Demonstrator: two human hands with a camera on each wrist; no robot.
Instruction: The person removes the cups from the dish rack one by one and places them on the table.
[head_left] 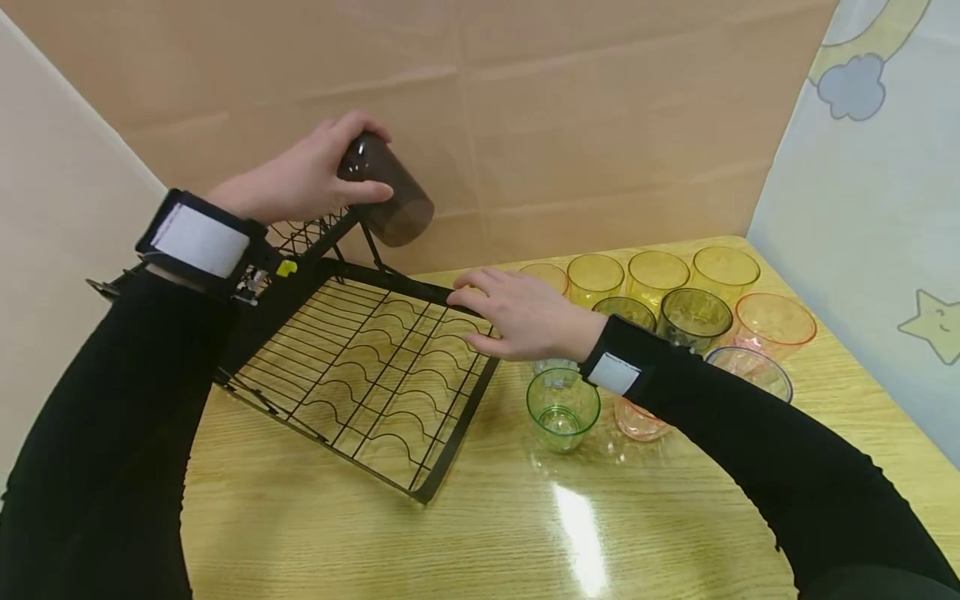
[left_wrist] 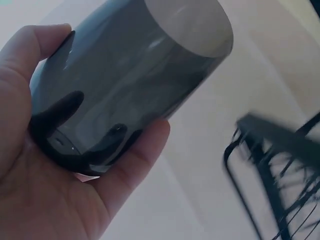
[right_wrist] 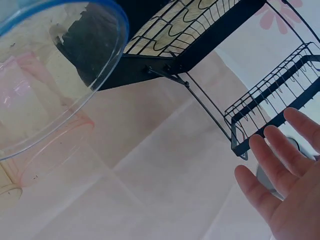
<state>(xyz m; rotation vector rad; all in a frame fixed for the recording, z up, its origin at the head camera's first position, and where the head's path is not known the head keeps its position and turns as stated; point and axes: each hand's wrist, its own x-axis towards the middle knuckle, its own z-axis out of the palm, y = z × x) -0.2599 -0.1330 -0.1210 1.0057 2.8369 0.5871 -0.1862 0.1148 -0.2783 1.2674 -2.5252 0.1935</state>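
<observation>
My left hand [head_left: 315,173] grips a dark smoky drinking glass [head_left: 405,204] around its base. The glass hangs tilted in the air, mouth pointing down to the right, above the rear of a black wire dish rack [head_left: 459,432]. In the left wrist view, thumb and fingers curl round the glass [left_wrist: 125,85], and part of the rack [left_wrist: 280,135] shows at the right. My right hand [head_left: 521,312] hovers by the rack's far right corner, fingers spread and slightly bent, holding nothing. Whether it touches the rack, I cannot tell.
Several coloured glasses stand upright at the right: yellow [head_left: 596,279], dark [head_left: 696,321], pink [head_left: 776,327], blue-rimmed [head_left: 750,371] and green [head_left: 562,410]. My right forearm passes over some. The rack's raised upper tier [head_left: 307,233] is partly behind my left wrist. A wall stands behind the table.
</observation>
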